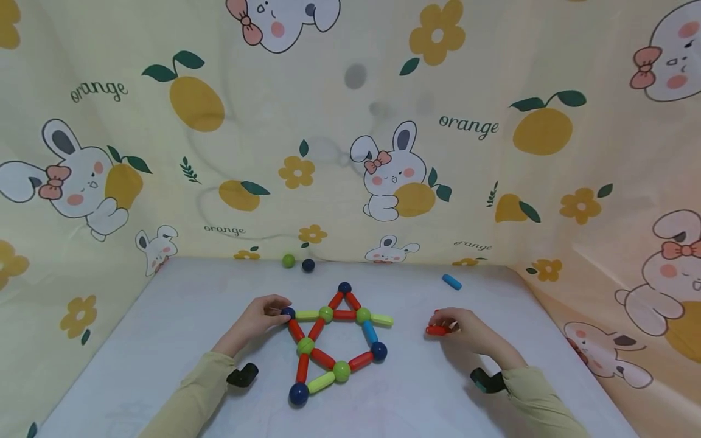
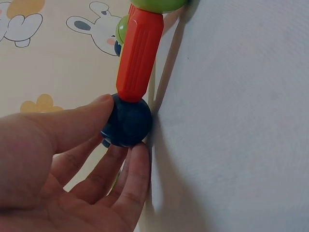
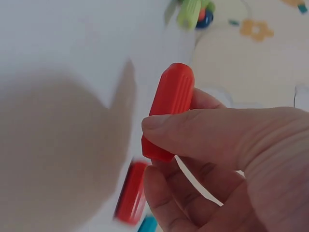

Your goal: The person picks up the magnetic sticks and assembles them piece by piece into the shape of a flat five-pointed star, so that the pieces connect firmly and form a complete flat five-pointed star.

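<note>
My left hand pinches a dark blue ball at the upper left corner of a flat frame of rods and balls. A red rod and a yellow-green rod run from that ball. Green balls and dark blue balls join red, yellow-green and blue rods in the rest of the frame. Off to the right, my right hand holds a loose red rod between thumb and fingers. Another red rod lies just beyond its fingertips, partly hidden in the head view.
A loose blue rod lies at the back right of the white table. A loose green ball and dark blue ball sit at the back edge, against a printed curtain. One yellow-green rod sticks out from the frame's right side.
</note>
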### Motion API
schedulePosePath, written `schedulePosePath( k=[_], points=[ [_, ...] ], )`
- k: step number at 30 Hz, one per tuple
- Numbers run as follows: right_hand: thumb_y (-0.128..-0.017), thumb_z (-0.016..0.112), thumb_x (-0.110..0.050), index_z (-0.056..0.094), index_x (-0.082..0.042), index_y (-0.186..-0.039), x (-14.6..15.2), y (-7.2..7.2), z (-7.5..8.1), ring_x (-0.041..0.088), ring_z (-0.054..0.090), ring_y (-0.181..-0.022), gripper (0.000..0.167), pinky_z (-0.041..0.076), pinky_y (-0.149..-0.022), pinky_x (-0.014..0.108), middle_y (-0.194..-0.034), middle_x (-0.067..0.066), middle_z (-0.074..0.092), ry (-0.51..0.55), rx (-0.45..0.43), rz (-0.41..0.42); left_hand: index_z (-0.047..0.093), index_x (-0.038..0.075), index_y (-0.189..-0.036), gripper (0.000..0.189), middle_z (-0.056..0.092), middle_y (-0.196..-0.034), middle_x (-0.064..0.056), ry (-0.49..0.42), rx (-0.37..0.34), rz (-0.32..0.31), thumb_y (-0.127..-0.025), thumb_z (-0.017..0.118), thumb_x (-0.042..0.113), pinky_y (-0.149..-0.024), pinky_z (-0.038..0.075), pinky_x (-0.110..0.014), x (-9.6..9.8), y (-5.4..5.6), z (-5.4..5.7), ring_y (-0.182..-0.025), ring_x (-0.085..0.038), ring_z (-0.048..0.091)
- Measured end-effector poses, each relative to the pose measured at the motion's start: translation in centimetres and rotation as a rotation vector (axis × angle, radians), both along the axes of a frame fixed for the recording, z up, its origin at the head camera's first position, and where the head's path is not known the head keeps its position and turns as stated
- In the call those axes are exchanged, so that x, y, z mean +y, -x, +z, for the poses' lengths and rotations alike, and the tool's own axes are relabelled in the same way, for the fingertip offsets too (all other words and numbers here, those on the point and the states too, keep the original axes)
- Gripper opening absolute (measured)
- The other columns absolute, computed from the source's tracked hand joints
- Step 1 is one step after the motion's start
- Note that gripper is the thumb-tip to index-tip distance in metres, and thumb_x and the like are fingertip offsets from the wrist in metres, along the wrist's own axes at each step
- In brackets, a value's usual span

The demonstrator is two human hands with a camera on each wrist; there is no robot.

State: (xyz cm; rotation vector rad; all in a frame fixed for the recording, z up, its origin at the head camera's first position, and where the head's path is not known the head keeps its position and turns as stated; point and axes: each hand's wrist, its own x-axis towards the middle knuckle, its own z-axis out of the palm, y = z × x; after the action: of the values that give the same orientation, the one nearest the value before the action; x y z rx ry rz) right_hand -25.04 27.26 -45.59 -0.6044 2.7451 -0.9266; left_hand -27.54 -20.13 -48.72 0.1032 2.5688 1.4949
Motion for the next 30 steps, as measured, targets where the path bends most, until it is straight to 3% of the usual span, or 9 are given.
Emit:
schedulePosePath(
  k=[8, 13, 20, 30],
  points=[
    [-0.083, 0.07, 0.004, 0.068, -0.015, -0.105, -4.3, -0.1, 0.1, 0.018, 0.055, -0.091, 0.03, 0.051, -0.08, 0.035, -0.1, -0.004, 0.063, -0.007, 0.054, 0.132, 0.065, 0.008, -0.116, 0.03, 0.065, -0.109, -0.002, -0.005, 0.006, -0.011, -0.087, 0.07, 0.011, -0.091, 0.049, -0.042, 0.0, 0.2, -0.2, -0.098, -0.02, 0.058],
    [-0.084, 0.068, 0.003, 0.068, -0.015, -0.106, -6.4, -0.1, -0.1, 0.019, 0.055, -0.094, 0.029, 0.051, -0.084, 0.041, -0.102, -0.006, 0.063, -0.007, 0.023, 0.171, 0.065, 0.009, -0.116, 0.03, 0.065, -0.109, -0.002, -0.003, 0.004, -0.001, -0.087, 0.071, 0.01, -0.091, 0.048, -0.042, 0.0, 0.3, -0.4, -0.098, -0.02, 0.058],
    [-0.087, 0.066, 0.004, 0.069, -0.014, -0.106, -7.9, 0.1, -0.5, 0.019, 0.054, -0.097, 0.027, 0.048, -0.089, 0.046, -0.1, -0.007, 0.062, 0.003, -0.043, 0.194, 0.065, 0.01, -0.115, 0.03, 0.065, -0.109, -0.002, 0.003, 0.011, 0.006, -0.086, 0.071, 0.011, -0.092, 0.047, -0.043, 0.0, 0.3, -0.5, -0.099, -0.021, 0.058],
    [-0.086, 0.063, 0.009, 0.071, -0.02, -0.1, -8.9, 0.2, -0.8, 0.017, 0.054, -0.095, 0.033, 0.048, -0.09, 0.042, -0.097, -0.009, 0.061, -0.012, -0.018, 0.209, 0.065, 0.009, -0.116, 0.03, 0.065, -0.109, -0.002, 0.003, 0.016, 0.01, -0.086, 0.071, 0.011, -0.09, 0.049, -0.042, -0.2, 0.2, -0.6, -0.097, -0.02, 0.058]
  ],
)
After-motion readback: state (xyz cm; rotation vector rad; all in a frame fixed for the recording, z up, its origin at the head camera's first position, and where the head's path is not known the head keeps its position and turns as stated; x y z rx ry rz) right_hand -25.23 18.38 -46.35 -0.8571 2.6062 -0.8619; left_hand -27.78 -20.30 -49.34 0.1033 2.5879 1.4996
